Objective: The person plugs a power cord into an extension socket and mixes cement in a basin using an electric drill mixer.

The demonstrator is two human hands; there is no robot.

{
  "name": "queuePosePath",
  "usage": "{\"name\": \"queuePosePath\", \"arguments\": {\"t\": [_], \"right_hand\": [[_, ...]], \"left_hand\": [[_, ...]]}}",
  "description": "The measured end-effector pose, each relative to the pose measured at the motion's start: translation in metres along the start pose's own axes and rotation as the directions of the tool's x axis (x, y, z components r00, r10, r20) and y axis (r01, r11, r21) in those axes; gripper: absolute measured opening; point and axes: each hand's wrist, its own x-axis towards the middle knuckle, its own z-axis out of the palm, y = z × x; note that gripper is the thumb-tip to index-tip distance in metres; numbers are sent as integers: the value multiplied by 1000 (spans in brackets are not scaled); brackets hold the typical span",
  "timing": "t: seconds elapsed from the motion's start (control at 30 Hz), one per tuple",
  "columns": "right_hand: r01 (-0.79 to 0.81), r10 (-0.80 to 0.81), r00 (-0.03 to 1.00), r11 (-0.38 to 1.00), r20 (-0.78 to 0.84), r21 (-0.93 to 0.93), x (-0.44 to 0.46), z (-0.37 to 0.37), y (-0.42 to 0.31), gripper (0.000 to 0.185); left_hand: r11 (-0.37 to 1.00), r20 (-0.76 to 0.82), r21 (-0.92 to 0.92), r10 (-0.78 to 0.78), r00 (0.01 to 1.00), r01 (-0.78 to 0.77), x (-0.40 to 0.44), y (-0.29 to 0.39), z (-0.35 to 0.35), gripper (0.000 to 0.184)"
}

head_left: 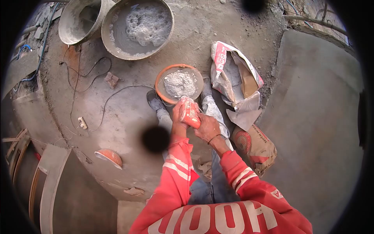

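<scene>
Both my hands are closed around a red power drill [190, 113] with white lettering, its body dusted with pale powder. My left hand [178, 117] wraps the near side of its front, and my right hand [208, 128] grips its rear end. Just beyond the drill is an orange-rimmed bucket [159, 86] standing between my feet. A heap of pale grey powder [180, 83] rises out of wet grey material in it. Whatever is fitted to the drill's front end cannot be made out.
An open cement bag [233, 72] and a brown cement bag [255, 148] lie right. Behind stand a wide tub [113, 48] of foamy grey liquid and a tilted bucket [68, 31]. Left are an orange bowl [109, 158], a brick piece [112, 79], a power socket [82, 123] and loose cable [107, 100].
</scene>
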Motion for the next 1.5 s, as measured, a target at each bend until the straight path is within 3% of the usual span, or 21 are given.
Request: {"name": "queuePosePath", "arguments": {"t": [0.07, 0.4, 0.5, 0.63, 0.67, 0.77, 0.8, 0.83, 0.9, 0.93, 0.97, 1.0, 1.1, 1.13, 1.17, 1.23, 1.27, 1.3, 1.37, 1.43, 1.5], "right_hand": [[7, -6, 1000, 1000, 29, -10, 5, -6, 11, 38], [41, -37, 996, 998, 83, -47, 5, -20, 31, 43], [117, -106, 989, 988, 106, -101, 7, -15, 29, 43], [95, -74, 988, 983, 133, -155, 3, -20, 6, 43], [96, -88, 993, 989, 76, -117, 2, -10, 7, 39], [28, -20, 996, 995, 83, -95, -5, 4, 10, 40], [-12, 19, 993, 998, 114, -55, -7, -1, 3, 48], [84, -83, 989, 996, 124, -3, -6, -3, 4, 52], [250, -261, 959, 962, 105, 113, -3, -5, 15, 61], [105, -187, 951, 945, 247, 311, 3, -13, 29, 74], [108, -225, 967, 784, 118, 611, 7, -23, 43, 48], [61, -127, 991, 700, 40, 712, 22, -27, 74, 44], [-36, 207, 927, 879, -312, 476, 80, -27, 224, 41], [-234, 266, 888, 964, -376, 130, 97, -40, 268, 48], [-327, 270, 849, 944, -455, -51, 121, -38, 326, 61], [-516, 385, 809, 827, -444, -224, 178, -52, 410, 80], [-548, 464, 814, 813, -349, -199, 191, -85, 399, 89], [-492, 199, 813, 736, -547, -465, 217, -72, 442, 100], [-425, 76, 845, 697, -529, -578, 265, -75, 480, 104], [-364, 236, 923, 790, -304, -494, 293, -88, 489, 78], [-338, 171, 914, 822, -368, -458, 320, -81, 523, 34]], "left_hand": [[996, 20, -71, 63, 998, -61, 4, -12, 10, 39], [991, -91, -37, 123, 988, -127, 14, -34, 8, 38], [991, 167, -23, 137, 976, -135, 8, -29, -10, 46], [985, 151, -45, 171, 974, -166, 11, -23, -31, 47], [993, 220, -24, 120, 968, -117, 9, -18, -28, 43], [993, 43, 47, 106, 993, -108, 2, -12, -23, 41], [985, 91, 61, 156, 984, -161, 5, -14, -42, 40], [974, 138, 69, 205, 969, -216, 2, -15, -44, 41], [992, 192, -37, 125, 973, -120, -7, -2, -41, 41], [984, 94, -36, 175, 980, -173, -8, 3, -49, 44], [974, -7, -23, 224, 975, -224, -10, 7, -57, 48], [963, -106, -1, 268, 957, -270, -14, 10, -56, 51], [961, -47, -134, 237, 970, -241, -23, 11, -40, 59], [967, -58, -112, 223, 973, -228, -23, 9, -29, 62], [973, -68, -90, 209, 975, -215, -23, 6, -18, 64], [974, -144, 78, 224, 964, -215, -26, -1, -12, 67], [964, -178, 166, 237, 955, -208, -27, -4, -18, 68], [944, -193, 261, 254, 948, -200, -28, -4, -31, 69], [930, -195, 345, 203, 959, -127, -23, -8, -39, 70], [948, -173, 319, 59, 983, -1, -23, -22, -20, 71], [944, -256, 326, 134, 957, -45, -23, -35, -13, 71]]}}
